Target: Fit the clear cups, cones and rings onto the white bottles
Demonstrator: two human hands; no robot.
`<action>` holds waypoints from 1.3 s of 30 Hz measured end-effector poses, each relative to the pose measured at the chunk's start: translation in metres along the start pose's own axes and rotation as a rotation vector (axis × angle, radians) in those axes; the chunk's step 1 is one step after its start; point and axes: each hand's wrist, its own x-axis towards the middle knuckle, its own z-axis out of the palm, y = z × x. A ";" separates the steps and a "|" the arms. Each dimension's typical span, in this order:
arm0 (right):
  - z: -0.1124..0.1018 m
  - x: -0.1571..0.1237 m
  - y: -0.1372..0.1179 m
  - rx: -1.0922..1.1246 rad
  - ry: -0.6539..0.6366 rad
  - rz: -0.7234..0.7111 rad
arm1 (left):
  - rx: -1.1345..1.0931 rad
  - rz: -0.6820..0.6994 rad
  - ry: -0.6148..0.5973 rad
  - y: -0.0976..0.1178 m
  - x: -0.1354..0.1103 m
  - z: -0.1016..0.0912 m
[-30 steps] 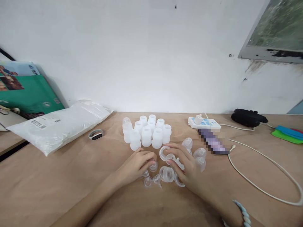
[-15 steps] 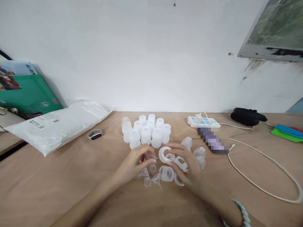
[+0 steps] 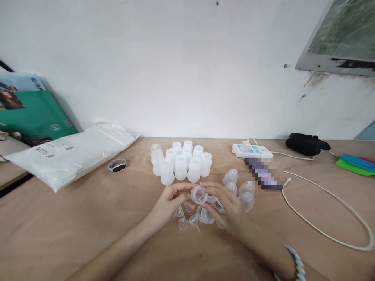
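A translucent bottle collar ring [image 3: 194,193] is held up between my hands, its round opening facing me. My right hand [image 3: 230,205] pinches it from the right side. My left hand [image 3: 172,200] is closed at its left side, on a clear bottle nipple that now sits at the ring; the fingers partly hide it. Just below lie several loose clear nipples [image 3: 193,221] and a row of collar rings [image 3: 206,214]. Clear dome caps [image 3: 246,201] rest right of my right hand. Behind my hands stand several small white bottles [image 3: 181,168], one with a clear dome on top.
A white plastic parcel bag [image 3: 79,152] and a fitness band [image 3: 117,166] lie to the left. On the right are a power strip [image 3: 265,152], a blurred-out phone [image 3: 262,173], a white cable [image 3: 325,187], a black case [image 3: 306,144] and coloured flat pieces [image 3: 356,164].
My hands have come together, bringing the nipple and the collar ring to each other. The right hand has shifted slightly left, uncovering more of the dome caps.
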 end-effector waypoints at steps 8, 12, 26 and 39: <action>-0.003 0.005 -0.003 0.021 -0.019 0.012 | 0.100 0.042 0.055 -0.011 -0.004 0.005; -0.003 0.007 -0.005 0.008 0.054 -0.001 | 0.092 0.070 0.074 -0.011 -0.006 0.010; 0.001 0.007 0.000 -0.420 -0.069 -0.074 | 0.205 0.114 0.083 -0.015 -0.010 0.012; 0.003 0.001 -0.002 -0.127 -0.201 0.170 | 0.593 0.347 0.083 -0.009 -0.015 0.014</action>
